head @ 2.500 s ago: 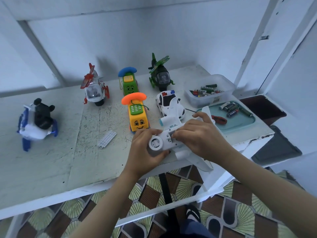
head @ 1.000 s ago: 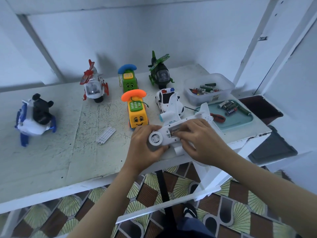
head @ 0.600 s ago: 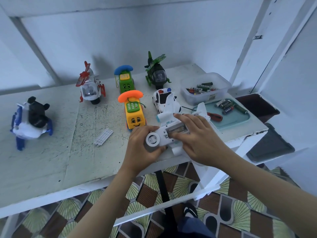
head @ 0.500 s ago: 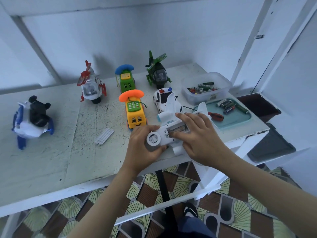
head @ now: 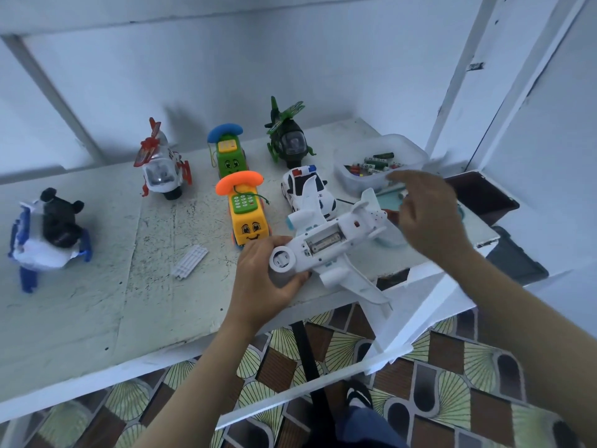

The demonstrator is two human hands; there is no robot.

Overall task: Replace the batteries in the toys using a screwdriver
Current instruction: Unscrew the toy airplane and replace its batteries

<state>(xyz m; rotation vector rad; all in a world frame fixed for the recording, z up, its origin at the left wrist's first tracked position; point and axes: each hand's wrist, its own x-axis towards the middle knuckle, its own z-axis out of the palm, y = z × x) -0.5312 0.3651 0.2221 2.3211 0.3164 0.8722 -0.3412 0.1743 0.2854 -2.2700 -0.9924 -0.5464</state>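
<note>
Toy plane (head: 336, 257) is belly-up over the table's (head: 97, 305) near edge, its nose gripped in the curled fingers of my left hand (head: 261, 282), its battery bay (head: 323, 242) open with a cell inside. Further right, my right hand (head: 426, 215) hovers, fingers loosely spread and holding nothing, beside the clear battery box (head: 416, 155).

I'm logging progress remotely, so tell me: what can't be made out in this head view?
All head view.
Battery bay of the white plane: open, contents too small and blurred to count.
Teal tray: mostly hidden behind the right hand.
Right hand's grip: motion-blurred, so a pinched battery cannot be ruled out.
Plane's nose: covered by the left hand.
Clear tub: battery labels too small.
</note>
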